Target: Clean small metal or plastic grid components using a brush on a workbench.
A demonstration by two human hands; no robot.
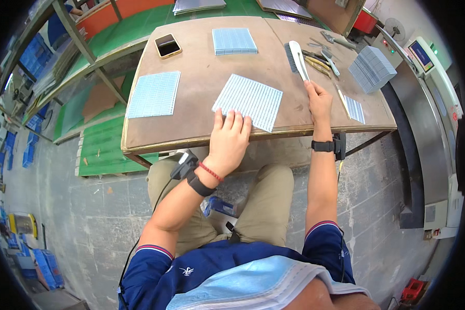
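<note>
A light-blue ribbed square sheet (250,99) lies tilted near the table's front edge. My left hand (230,137) rests on its near-left edge with the fingers stretched out flat. In my right hand (319,101) is the handle of a white brush (298,59) with dark grey bristles, raised over the table to the right of the sheet. The bristles face left, apart from the sheet. To the left lies a light-blue gridded panel (154,95), and farther back sits a low stack of similar blue panels (235,41).
The brown table (191,93) holds a phone (168,46) at the back left and pliers (316,63) with other hand tools behind the brush. At the right are a tall block of stacked panels (372,70) and a small blue piece (354,109). A grey machine (434,98) stands beyond.
</note>
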